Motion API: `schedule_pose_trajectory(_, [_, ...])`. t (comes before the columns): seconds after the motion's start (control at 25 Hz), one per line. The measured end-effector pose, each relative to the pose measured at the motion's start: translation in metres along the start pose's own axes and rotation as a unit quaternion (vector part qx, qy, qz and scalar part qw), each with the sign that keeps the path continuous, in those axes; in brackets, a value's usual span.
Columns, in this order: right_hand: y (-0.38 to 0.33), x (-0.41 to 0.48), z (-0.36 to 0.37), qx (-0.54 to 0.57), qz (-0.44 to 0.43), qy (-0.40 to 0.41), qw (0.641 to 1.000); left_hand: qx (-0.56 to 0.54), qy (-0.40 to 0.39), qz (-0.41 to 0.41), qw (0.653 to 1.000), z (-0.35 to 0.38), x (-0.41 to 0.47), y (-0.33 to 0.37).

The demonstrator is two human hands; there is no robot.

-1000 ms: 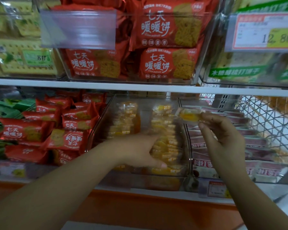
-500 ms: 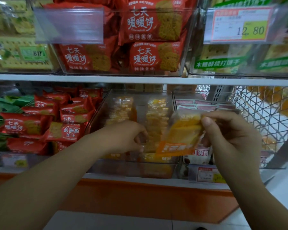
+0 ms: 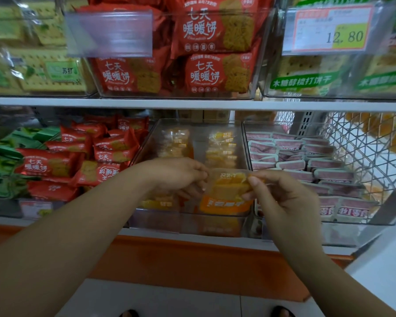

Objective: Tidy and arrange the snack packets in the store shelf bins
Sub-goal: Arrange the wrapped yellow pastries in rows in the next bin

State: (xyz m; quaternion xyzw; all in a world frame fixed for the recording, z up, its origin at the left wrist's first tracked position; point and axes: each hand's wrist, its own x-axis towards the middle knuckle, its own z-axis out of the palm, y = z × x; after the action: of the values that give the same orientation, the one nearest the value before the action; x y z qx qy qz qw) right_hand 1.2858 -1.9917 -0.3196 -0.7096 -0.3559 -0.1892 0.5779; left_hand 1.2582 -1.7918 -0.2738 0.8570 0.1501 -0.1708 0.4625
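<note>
An orange-and-clear snack packet (image 3: pixel 226 195) hangs upright over the front of the clear middle bin (image 3: pixel 188 219) on the lower shelf. My left hand (image 3: pixel 178 177) pinches its top left corner and my right hand (image 3: pixel 281 197) pinches its top right corner. Behind it, two rows of matching orange packets (image 3: pixel 220 149) stand in the bin. The packets at the bin's front are partly hidden by my hands.
Red packets (image 3: pixel 82 161) and green packets (image 3: pixel 7 161) fill the bins to the left. Pink packets (image 3: pixel 306 156) fill the bin on the right, beside a wire basket (image 3: pixel 364 152). Upper-shelf bins hold red packs (image 3: pixel 215 74) and a 12.80 price tag (image 3: pixel 329 30).
My right hand brought the orange packet down toward the bin's front and turned it upright. My left hand rose from the bin's packets and took hold of its left corner.
</note>
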Motion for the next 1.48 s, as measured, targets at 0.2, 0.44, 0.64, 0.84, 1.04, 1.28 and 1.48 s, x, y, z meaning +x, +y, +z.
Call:
schedule_pose_trajectory(0.2, [0.005, -0.003, 0.000, -0.007, 0.000, 0.001, 1.000, -0.141, -0.033, -0.057, 0.988, 0.002, 0.003, -0.006])
schedule_pose_trajectory(0.44, [0.012, -0.002, -0.002, -0.037, 0.011, -0.035, 0.999, -0.211, -0.050, -0.048, 0.975, 0.019, 0.014, -0.012])
schedule_pose_trajectory(0.64, [0.008, 0.001, -0.006, -0.067, 0.009, -0.075, 0.995, -0.211, -0.052, -0.018, 0.976, 0.032, 0.023, -0.019])
schedule_pose_trajectory(0.84, [0.012, 0.007, -0.010, -0.128, 0.025, -0.134, 0.982, -0.257, -0.048, 0.015, 0.965, 0.031, 0.017, -0.020])
schedule_pose_trajectory(1.04, [0.020, 0.009, 0.002, -0.228, -0.063, -0.169, 0.957, -0.248, -0.076, 0.029, 0.965, 0.028, 0.016, -0.021])
schedule_pose_trajectory(1.28, [0.028, -0.005, 0.017, -0.308, -0.079, -0.219, 0.923, -0.227, -0.078, 0.020, 0.971, 0.031, 0.012, -0.016])
schedule_pose_trajectory(1.48, [0.022, -0.010, 0.014, -0.395, -0.133, -0.180, 0.891, -0.212, -0.064, 0.030, 0.975, 0.036, 0.012, -0.015])
